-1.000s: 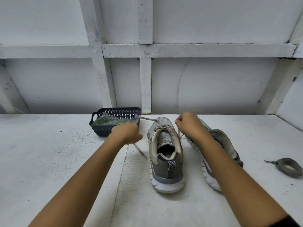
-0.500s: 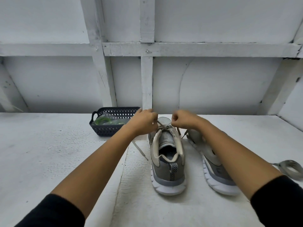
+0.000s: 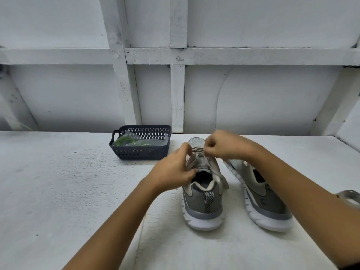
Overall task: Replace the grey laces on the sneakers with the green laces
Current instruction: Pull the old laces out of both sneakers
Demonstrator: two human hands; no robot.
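Observation:
Two grey sneakers stand heel toward me on the white table. The left sneaker [image 3: 203, 203] is upright and still carries its grey lace [image 3: 197, 150] near the toe. My left hand [image 3: 173, 170] grips the sneaker's left eyelet flap beside the tongue. My right hand [image 3: 224, 145] pinches the grey lace over the front eyelets. The right sneaker [image 3: 261, 199] leans toward the left, partly hidden by my right forearm. Green laces [image 3: 124, 142] lie in clear wrapping inside a dark basket [image 3: 140, 152].
A coiled grey lace [image 3: 348, 195] lies at the right edge, half hidden behind my right arm. A white panelled wall with beams closes off the back of the table [image 3: 58, 182]. The basket stands just left of the sneakers' toes.
My left hand has dropped from the toe area to the sneaker's left flap. My right hand has moved over the front eyelets. The loose lace end left of the sneaker is no longer seen.

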